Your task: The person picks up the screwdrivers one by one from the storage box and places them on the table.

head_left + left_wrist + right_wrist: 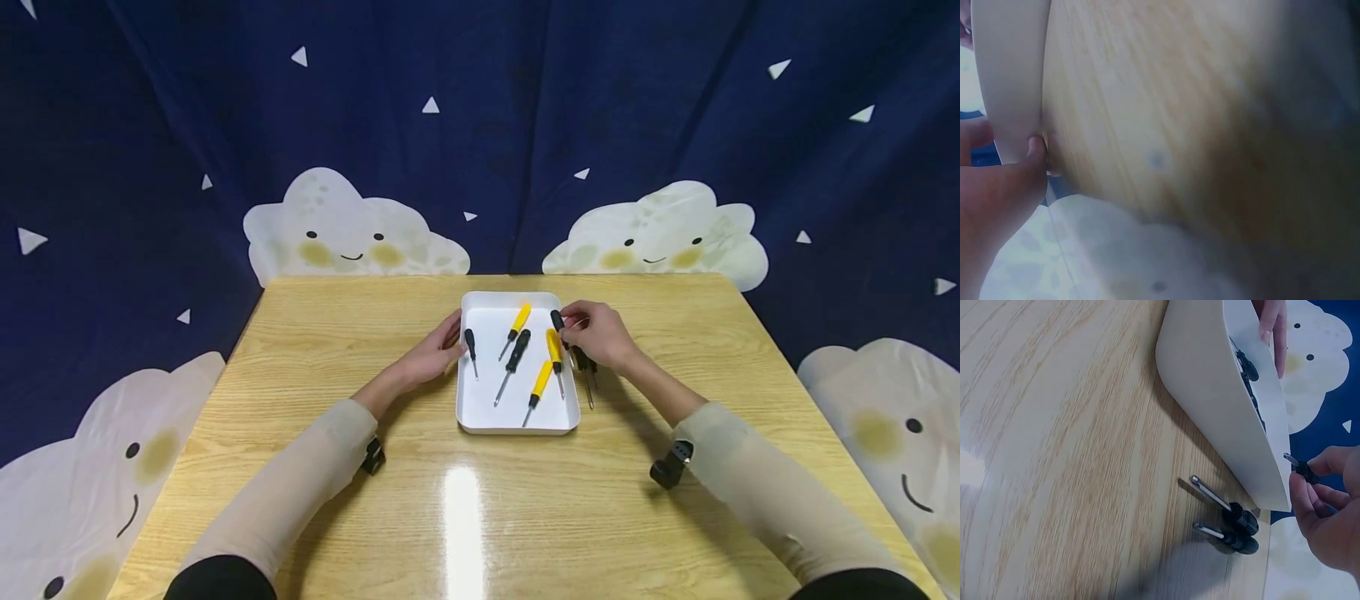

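Observation:
A white tray point(480, 408) lies on the table. My left hand point(431, 354) grips its left wall; in the left wrist view a fingertip point(1036, 149) touches the wall's outer side. Over the tray's right rim, my right hand point(600, 335) pinches a black-handled screwdriver point(557, 320), its handle point(1305, 470) partly hidden by the fingers. Inside the tray lie three yellow-handled screwdrivers, one near the far end point(521, 318), and two black-handled ones, a larger point(516, 353) and a smaller point(470, 342).
Two more black-handled screwdrivers point(1238, 519) lie on the wooden table point(337, 500) just outside the tray's right wall, below my right hand. A dark blue curtain point(495, 142) with white clouds hangs behind the table's far edge.

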The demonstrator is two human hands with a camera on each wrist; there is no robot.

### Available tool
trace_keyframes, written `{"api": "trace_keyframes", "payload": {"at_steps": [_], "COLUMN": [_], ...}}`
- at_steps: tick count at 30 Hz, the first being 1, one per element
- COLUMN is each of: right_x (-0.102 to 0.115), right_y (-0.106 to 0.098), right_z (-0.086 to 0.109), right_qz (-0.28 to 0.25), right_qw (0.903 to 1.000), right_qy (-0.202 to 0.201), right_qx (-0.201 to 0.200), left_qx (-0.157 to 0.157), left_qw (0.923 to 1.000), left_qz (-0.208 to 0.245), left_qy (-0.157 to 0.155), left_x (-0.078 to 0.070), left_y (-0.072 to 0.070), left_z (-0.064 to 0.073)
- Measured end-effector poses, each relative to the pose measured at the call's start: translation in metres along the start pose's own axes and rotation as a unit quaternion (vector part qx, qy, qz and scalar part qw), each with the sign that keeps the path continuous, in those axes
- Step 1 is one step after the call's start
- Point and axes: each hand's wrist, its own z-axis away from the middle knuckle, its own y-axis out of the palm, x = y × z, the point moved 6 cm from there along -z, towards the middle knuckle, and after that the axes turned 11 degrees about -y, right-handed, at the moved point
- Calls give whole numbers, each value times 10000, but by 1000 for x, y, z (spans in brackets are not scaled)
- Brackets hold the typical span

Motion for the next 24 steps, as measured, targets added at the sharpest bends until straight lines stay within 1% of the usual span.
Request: {"api": "trace_keyframes", "payload": {"at_steps": [7, 13, 20, 24], "right_x": [-5, -10, -16, -22], "right_y": [-7, -9, -14, -16], "right_z": [0, 1, 5, 8], "right_qz": [118, 198, 213, 242], "right_qw": [9999, 9998, 9997, 9995], "right_qy": [-10, 64, 115, 184], "right_qx": [-11, -28, -40, -74], "left_qx": [-21, 6, -73, -85], "left_qw": [10000, 10000, 9998, 9999], "left_qz": [-6, -15, -131, -103], "left_qy": [-60, 39, -116, -59], "left_x": [0, -1, 0, 0], "left_y": [0, 1, 0, 0], "left_z": [0, 0, 0, 1]}}
